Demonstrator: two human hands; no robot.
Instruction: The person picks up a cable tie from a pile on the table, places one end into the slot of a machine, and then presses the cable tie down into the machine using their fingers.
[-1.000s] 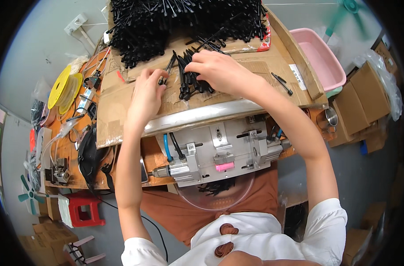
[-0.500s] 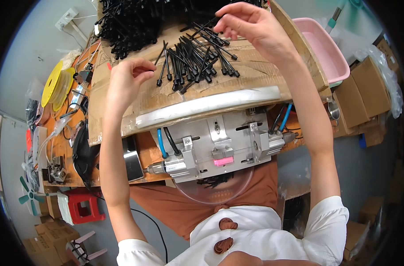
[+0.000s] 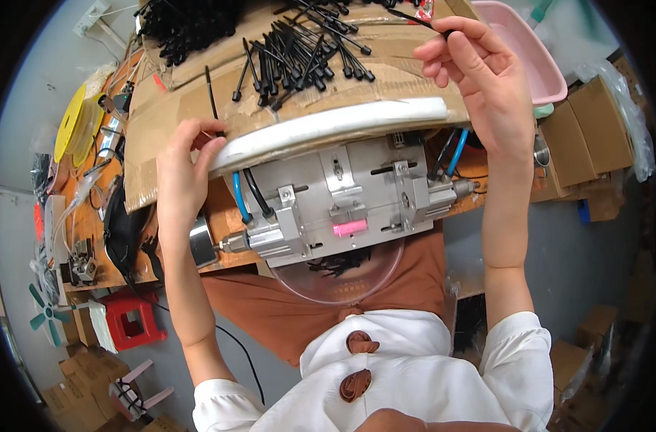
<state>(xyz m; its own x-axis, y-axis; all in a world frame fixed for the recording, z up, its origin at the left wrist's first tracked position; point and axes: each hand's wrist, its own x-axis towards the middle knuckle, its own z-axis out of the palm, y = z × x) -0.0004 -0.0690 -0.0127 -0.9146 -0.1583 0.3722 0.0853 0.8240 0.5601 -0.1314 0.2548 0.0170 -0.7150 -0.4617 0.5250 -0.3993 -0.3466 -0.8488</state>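
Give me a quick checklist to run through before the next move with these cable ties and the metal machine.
1. Right hand pinches one black cable tie between its fingertips: ok.
2. Left hand has a tie at its fingertips: ok, though the grip itself is hidden.
3. Loose pile of ties lies on the cardboard sheet, within reach: ok.
4. Both hands are apart from the metal machine: ok.
5. Clear tray under the machine holds a few ties and has room: ok.
6. Machine slot free of ties: cannot tell.
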